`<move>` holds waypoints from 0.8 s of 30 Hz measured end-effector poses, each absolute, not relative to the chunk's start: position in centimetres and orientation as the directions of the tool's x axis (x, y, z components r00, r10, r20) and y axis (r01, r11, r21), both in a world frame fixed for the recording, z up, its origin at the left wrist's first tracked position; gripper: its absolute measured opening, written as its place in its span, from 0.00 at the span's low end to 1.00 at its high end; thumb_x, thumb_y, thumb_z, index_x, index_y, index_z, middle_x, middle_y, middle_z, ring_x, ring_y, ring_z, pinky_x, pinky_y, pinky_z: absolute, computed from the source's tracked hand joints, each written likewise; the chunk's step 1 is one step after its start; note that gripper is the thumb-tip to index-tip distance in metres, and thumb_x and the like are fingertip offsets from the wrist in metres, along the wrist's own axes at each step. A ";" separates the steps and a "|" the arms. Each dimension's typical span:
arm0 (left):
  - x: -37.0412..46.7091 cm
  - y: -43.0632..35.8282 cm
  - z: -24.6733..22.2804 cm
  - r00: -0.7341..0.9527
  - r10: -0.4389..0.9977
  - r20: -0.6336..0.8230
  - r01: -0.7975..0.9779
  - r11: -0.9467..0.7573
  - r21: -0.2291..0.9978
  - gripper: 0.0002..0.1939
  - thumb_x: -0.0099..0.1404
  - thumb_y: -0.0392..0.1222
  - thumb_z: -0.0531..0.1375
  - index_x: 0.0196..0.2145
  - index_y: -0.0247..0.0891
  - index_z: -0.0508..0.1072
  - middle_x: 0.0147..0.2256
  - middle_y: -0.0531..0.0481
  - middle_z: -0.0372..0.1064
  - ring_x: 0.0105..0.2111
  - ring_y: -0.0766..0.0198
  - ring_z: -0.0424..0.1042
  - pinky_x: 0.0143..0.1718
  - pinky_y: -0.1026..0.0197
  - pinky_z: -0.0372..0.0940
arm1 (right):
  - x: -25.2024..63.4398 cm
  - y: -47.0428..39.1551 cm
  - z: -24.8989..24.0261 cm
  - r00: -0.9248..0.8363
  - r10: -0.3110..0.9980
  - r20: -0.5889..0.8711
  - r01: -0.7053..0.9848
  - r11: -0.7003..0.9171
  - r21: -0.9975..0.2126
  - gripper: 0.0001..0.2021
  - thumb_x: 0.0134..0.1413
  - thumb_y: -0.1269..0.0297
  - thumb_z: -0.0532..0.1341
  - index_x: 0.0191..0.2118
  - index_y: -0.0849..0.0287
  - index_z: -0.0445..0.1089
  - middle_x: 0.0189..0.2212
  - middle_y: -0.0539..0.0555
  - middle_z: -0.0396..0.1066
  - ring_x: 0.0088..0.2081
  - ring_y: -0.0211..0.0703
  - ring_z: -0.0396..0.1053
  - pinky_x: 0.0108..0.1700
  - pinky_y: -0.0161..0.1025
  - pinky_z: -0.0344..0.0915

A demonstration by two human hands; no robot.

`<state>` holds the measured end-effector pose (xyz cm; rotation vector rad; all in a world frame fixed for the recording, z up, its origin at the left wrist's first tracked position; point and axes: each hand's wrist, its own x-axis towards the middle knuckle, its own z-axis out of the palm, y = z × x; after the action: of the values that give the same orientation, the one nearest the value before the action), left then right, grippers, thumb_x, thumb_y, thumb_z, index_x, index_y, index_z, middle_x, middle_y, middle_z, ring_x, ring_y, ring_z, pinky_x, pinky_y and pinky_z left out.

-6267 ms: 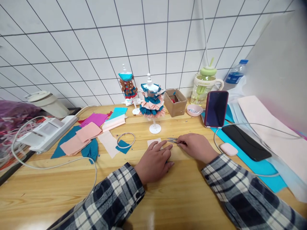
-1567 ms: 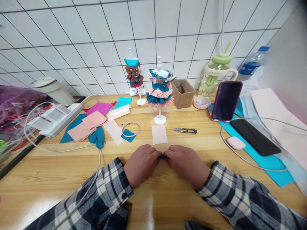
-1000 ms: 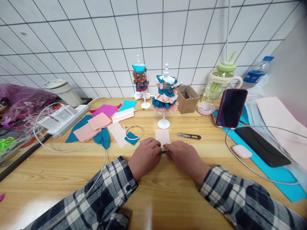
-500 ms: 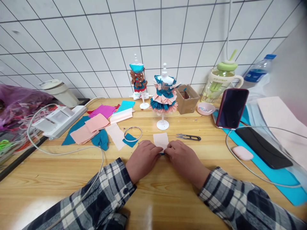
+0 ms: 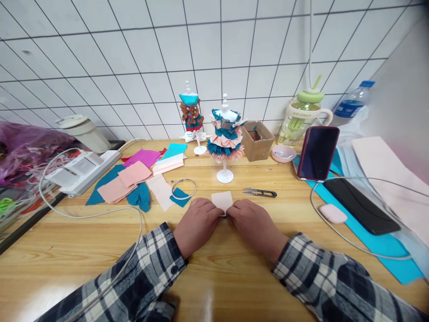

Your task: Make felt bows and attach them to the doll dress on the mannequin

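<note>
Both hands meet at the near edge of a small pale pink piece (image 5: pixel 221 201), with a thin strip of dark teal just showing beneath it. My left hand (image 5: pixel 199 223) pinches that edge from the left. From the right, my right hand (image 5: pixel 256 226) pinches the same edge, its fingertips close to the left ones. Beyond them stands a small dress form (image 5: pixel 225 138) in teal and pink ruffles. Small black snips (image 5: pixel 259 192) lie past my right hand. A metal ring (image 5: pixel 184 189) rests partly on a teal square (image 5: pixel 180 197) past my left hand.
Fabric pieces (image 5: pixel 136 174) and a power strip (image 5: pixel 89 172) are at the left. A second dress form (image 5: pixel 191 116), a cardboard box (image 5: pixel 257 142) and a pink dish (image 5: pixel 283 153) stand behind. At the right are a propped phone (image 5: pixel 318 152), a black phone (image 5: pixel 362 205) and a cable.
The near edge of the pink piece now looks more gathered between my fingertips, and less teal shows below it. The whole view has shifted slightly.
</note>
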<state>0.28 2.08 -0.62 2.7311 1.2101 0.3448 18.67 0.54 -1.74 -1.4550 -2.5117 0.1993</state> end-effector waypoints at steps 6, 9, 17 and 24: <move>0.4 2.0 -0.6 0.641 0.754 0.142 0.728 -0.657 0.196 0.11 0.67 0.39 0.52 0.35 0.40 0.75 0.33 0.48 0.70 0.38 0.59 0.65 0.41 0.54 0.60 | 18.8 0.5 -1.9 -0.452 0.884 0.118 0.852 0.467 -0.238 0.06 0.60 0.69 0.54 0.35 0.55 0.68 0.30 0.50 0.68 0.34 0.40 0.62 0.34 0.37 0.51; 0.5 1.9 -0.4 0.643 0.747 0.170 0.720 -0.665 0.198 0.11 0.67 0.38 0.53 0.34 0.40 0.75 0.35 0.48 0.70 0.41 0.58 0.64 0.43 0.54 0.60 | 18.7 0.6 -2.1 -0.462 0.878 0.128 0.850 0.479 -0.219 0.08 0.60 0.69 0.54 0.32 0.55 0.68 0.30 0.51 0.67 0.35 0.40 0.62 0.35 0.36 0.51; 0.3 1.7 -0.6 0.622 0.765 0.165 0.736 -0.644 0.208 0.09 0.66 0.38 0.54 0.37 0.41 0.75 0.32 0.50 0.71 0.38 0.59 0.66 0.43 0.54 0.58 | 18.6 0.5 -1.6 -0.452 0.888 0.088 0.867 0.460 -0.190 0.07 0.61 0.68 0.54 0.34 0.55 0.68 0.31 0.50 0.68 0.35 0.40 0.62 0.34 0.35 0.52; 0.1 1.6 -0.7 0.628 0.760 0.168 0.736 -0.650 0.190 0.09 0.66 0.39 0.55 0.34 0.42 0.76 0.32 0.49 0.71 0.39 0.59 0.65 0.42 0.54 0.56 | 18.4 0.5 -1.6 -0.451 0.889 0.078 0.866 0.457 -0.203 0.10 0.62 0.66 0.53 0.33 0.54 0.70 0.32 0.50 0.68 0.36 0.39 0.64 0.35 0.35 0.53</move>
<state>0.13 1.56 -0.66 2.7404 1.2629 0.3555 18.42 0.50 -1.58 -1.5396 -2.5300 0.1993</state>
